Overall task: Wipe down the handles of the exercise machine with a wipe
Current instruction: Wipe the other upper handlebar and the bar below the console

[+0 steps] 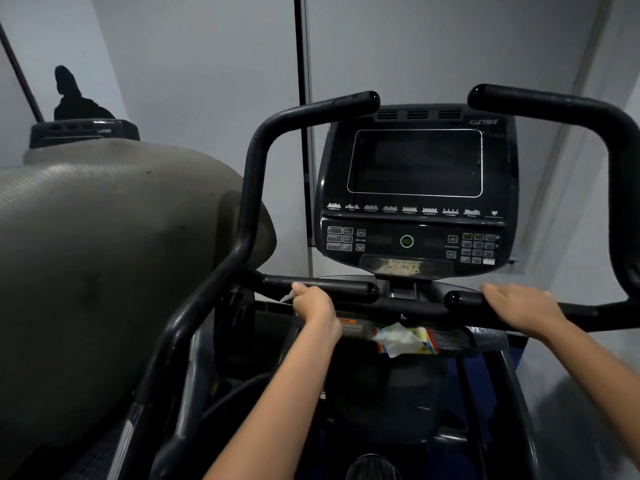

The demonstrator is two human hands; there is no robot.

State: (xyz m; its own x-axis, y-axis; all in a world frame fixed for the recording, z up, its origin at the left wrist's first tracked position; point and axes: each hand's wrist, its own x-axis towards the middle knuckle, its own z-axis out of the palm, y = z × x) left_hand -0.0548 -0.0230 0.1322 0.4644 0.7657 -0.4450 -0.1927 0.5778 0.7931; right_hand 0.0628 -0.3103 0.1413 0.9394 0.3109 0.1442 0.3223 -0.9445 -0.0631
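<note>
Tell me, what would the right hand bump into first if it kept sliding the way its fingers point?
Probably the rounded black end cap of the low handle the right hand rests on.

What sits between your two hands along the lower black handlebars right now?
Head view: the facing rounded ends of the two lower black handlebars, a bare gap, the console's mount. A crumpled white wipe lies just below.

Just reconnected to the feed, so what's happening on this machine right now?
A person is wiping the black exercise machine's lower handles. The left hand holds a small white wipe against the lower left black handle bar. The right hand rests on the lower right black handle bar. A crumpled white wipe lies on the ledge under the console.
</note>
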